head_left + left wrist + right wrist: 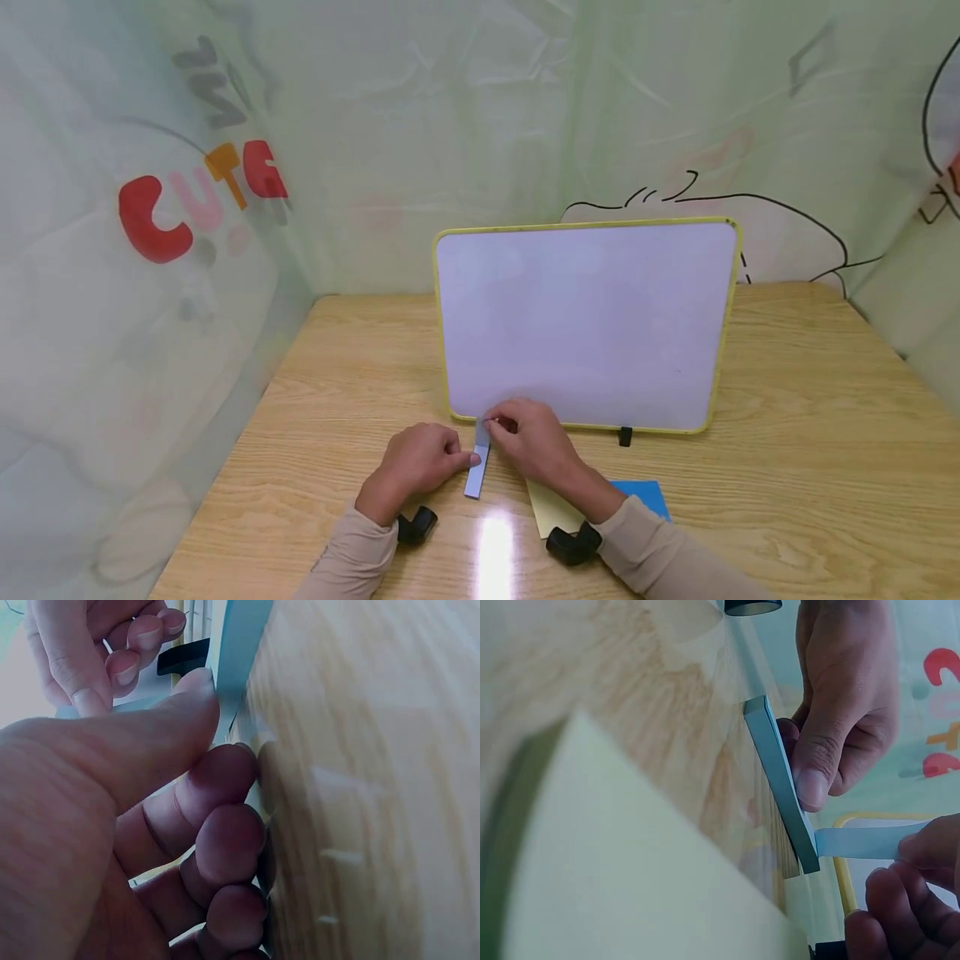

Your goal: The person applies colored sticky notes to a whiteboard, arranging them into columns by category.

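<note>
A narrow light-blue sticky note pad (474, 482) lies on the table in front of the whiteboard. My left hand (422, 458) pinches its left side, thumb on top and fingers curled against the edge. From the pad's far end, the top sticky strip (866, 841) bends upward, still joined there in the right wrist view. Its free end is pinched between thumb and fingertip of my right hand (534, 440), just before the board's lower edge. In the left wrist view the pad's side (238, 656) shows beyond my thumb, and the right hand's fingers are close by.
The whiteboard (585, 325) with a yellow frame stands upright behind the hands, with a black foot (625, 436) below it. Under the right forearm lie a pale yellow note pad (553, 510) and a blue one (643, 497). A printed curtain (420, 125) surrounds the wooden table (810, 433).
</note>
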### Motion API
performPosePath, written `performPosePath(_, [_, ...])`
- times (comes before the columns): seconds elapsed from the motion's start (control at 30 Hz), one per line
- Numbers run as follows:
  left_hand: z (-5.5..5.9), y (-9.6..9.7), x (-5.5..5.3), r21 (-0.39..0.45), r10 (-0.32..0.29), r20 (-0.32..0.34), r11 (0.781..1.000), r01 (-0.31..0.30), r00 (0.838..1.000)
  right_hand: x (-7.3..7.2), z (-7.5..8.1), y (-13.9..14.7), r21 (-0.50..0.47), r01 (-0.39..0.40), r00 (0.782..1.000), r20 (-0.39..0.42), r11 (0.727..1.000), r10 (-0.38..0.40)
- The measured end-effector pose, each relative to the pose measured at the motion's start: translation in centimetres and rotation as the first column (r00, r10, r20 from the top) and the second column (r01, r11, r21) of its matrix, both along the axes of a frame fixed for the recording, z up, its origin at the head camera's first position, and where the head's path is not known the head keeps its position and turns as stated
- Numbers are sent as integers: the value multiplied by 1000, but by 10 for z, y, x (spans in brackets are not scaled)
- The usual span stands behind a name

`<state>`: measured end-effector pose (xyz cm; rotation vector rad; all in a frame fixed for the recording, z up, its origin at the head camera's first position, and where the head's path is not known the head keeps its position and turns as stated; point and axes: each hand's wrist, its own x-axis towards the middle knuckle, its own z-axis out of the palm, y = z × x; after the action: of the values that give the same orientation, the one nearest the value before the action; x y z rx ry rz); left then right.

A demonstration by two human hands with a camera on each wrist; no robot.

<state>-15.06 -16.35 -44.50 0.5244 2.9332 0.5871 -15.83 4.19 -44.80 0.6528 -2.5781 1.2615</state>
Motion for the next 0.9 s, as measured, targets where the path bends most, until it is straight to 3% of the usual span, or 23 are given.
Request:
performPosePath(0.3, [-2, 1, 0, 11, -7, 12, 1000, 7, 1000, 3, 0, 2, -79, -8, 1000, 29, 997, 11])
performPosePath(0.6, [-2, 0, 1, 21, -8, 15, 1000, 7, 1000, 7, 1, 1, -175, -63, 994, 81, 983, 78])
performPosePath(0.9, [-1, 0, 0, 12, -8, -12, 1000, 8, 1000, 9, 5, 1, -354, -69, 954, 250, 933, 166])
